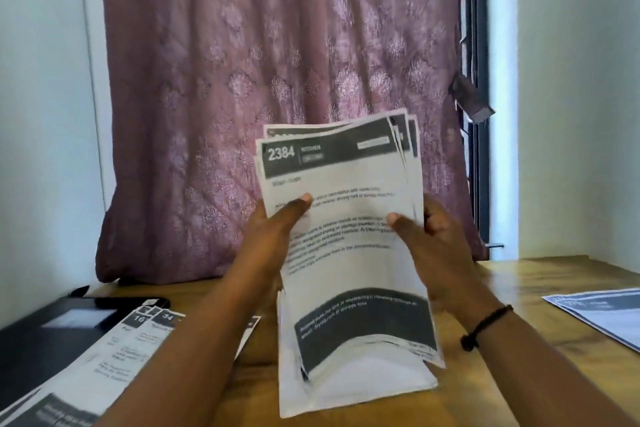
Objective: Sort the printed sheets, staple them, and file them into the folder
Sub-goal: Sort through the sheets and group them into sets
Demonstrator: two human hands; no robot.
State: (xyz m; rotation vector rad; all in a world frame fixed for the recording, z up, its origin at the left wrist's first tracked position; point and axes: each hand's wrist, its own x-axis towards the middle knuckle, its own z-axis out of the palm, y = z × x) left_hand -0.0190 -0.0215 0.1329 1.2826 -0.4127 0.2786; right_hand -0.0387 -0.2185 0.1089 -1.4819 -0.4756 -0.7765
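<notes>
Fingers (304,199) of left hand (277,229) and right hand (433,239) clamped on stack of printed sheets (346,236), thumbs pressed on front page, remaining fingers hidden behind paper. Behind everything, mauve patterned curtain (277,80), hanging down to back edge of wooden bench (502,392). At bench's left end, flat black folder (45,333), partly covered by loose spread of sheets (114,357) fanned beside left forearm. Held stack raised nearly upright above bench centre, lower edges bowed and resting on or just above wood: cannot tell which. Top corners splayed, several pages visible behind front one. Front page headed by dark band with number 2384, blurred text lines below, second dark band near bottom. At bench's right edge, well apart from held stack, small pile of sheets (602,315) lying flat. Around right wrist, thin dark bracelet (485,328). Right of curtain, dark window frame (476,97) with small dark object near its middle, too blurred to identify.
</notes>
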